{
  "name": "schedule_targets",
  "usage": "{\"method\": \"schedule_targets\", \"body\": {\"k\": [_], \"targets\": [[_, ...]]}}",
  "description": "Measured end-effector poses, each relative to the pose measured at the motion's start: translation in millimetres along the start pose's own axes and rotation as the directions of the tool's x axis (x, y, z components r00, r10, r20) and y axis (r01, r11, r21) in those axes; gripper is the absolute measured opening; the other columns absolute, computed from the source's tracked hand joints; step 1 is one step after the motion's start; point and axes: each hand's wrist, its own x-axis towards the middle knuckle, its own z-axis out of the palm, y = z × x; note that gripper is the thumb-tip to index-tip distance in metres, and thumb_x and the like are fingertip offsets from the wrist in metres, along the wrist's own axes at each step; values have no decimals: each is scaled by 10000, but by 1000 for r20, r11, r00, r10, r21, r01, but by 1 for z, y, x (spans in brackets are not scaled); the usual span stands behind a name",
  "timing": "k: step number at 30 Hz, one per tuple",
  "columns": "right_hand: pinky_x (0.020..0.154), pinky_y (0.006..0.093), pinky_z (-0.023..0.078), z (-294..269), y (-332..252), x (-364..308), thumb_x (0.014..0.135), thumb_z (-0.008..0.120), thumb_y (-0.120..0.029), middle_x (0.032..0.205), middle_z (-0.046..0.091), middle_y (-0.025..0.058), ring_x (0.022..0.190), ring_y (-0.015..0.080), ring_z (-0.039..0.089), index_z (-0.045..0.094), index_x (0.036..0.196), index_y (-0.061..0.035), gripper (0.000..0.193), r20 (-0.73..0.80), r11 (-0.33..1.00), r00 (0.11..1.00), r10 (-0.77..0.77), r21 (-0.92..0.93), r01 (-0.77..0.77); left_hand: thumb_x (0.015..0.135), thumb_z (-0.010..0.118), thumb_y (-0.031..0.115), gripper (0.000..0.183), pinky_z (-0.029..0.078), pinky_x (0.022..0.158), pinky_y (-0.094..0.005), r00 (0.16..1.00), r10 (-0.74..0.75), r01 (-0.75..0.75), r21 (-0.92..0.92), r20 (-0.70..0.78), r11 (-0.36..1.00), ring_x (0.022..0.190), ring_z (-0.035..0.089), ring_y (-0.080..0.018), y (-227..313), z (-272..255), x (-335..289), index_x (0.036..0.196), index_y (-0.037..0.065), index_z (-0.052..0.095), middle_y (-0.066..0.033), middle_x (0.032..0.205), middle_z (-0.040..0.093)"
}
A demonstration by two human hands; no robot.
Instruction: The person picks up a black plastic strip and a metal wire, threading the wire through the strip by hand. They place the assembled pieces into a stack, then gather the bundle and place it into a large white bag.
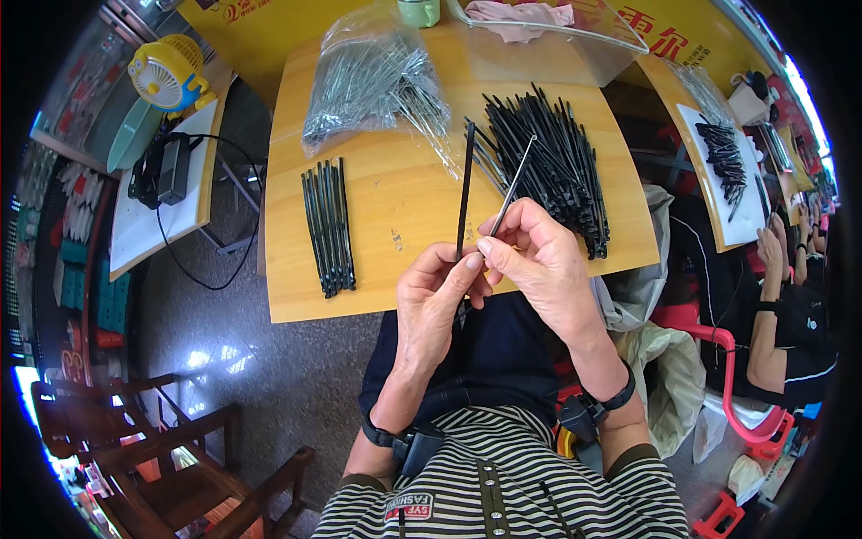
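Just above the table's near edge, my left hand (431,301) is closed on a slim black stick (465,189) that points up and away. Beside it, my right hand (543,265) pinches a thin metal rod (514,182) with a small rounded end at its tip. The hands meet at the fingertips, and the lower ends of both pieces are hidden there. Beyond my right hand lies a loose heap of similar black sticks (548,153). A neater row of black sticks (329,229) lies to the left. Farther back rests a clear plastic bag (373,81) full of thin metal rods.
The wooden table (395,287) also bears a clear plastic bin (539,58) and a green cup (418,13) at the back. A yellow fan (166,76) stands on a side table at left. A wooden chair (180,485) is lower left; a co-worker (768,341) sits at right.
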Motion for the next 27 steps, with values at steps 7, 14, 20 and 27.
{"method": "schedule_targets", "body": {"k": [7,14,20,27], "targets": [[533,227,481,3,8,3,851,553,-14,763,564,73,587,78,547,497,874,34,78,-29,997,999,26,80,-24,880,576,101,97,428,540,-199,999,17,-17,18,-28,1000,621,551,-98,-5,-2,0,918,13,588,-40,729,602],[559,197,461,1,24,7,856,578,-53,790,584,44,660,63,543,538,922,21,106,-19,999,1000,-5,43,6,895,564,122,146,415,556,-179,998,33,-21,243,-47,970,642,518,-63,0,-5,-3,961,-6,587,-15,753,577],[586,202,459,8,19,5,843,595,-64,820,597,45,694,78,549,566,994,13,172,-28,991,999,18,-130,-22,900,555,126,178,392,537,-156,992,62,-10,432,-107,902,634,486,-35,6,-20,-3,1003,-15,589,16,743,549],[580,248,447,-28,12,1,776,631,-31,822,580,75,627,125,532,587,968,-1,199,-227,804,923,-310,-580,127,890,547,98,160,424,596,-231,792,506,-27,809,-341,587,661,502,-90,35,-87,10,944,-45,592,-38,772,566]]}}
